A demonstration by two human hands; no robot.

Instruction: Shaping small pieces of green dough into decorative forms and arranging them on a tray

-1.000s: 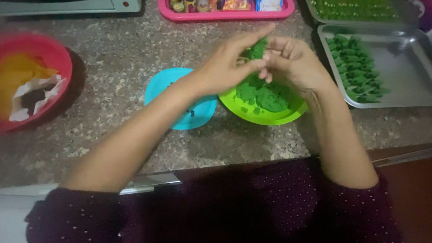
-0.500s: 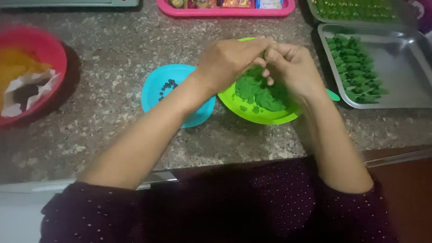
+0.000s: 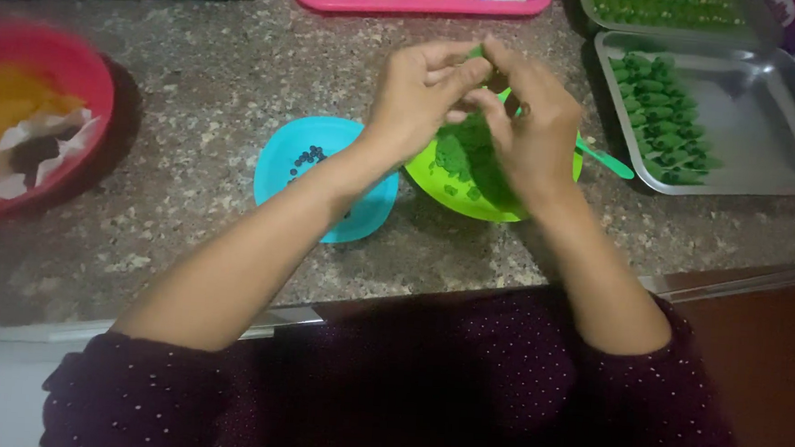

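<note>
Both hands meet fingertip to fingertip above the lime bowl [image 3: 454, 186]: left hand [image 3: 418, 93] and right hand [image 3: 534, 122] pinch a small green piece [image 3: 475, 52]; blue bowl [image 3: 297, 159] sits under the left wrist.

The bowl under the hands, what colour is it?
Lime green bowl, clearest in the head view.

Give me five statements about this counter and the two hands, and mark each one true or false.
1. Both hands, left hand and right hand, meet above the lime green bowl. True.
2. The blue bowl lies to the right of the green bowl. False: it lies to its left.
3. The metal tray holds rows of small green pieces. True.
4. The red bowl stands at the right edge of the counter. False: it is at the far left.
5. The blue bowl is piled with green dough. False: it shows only a few small dark bits.
</note>
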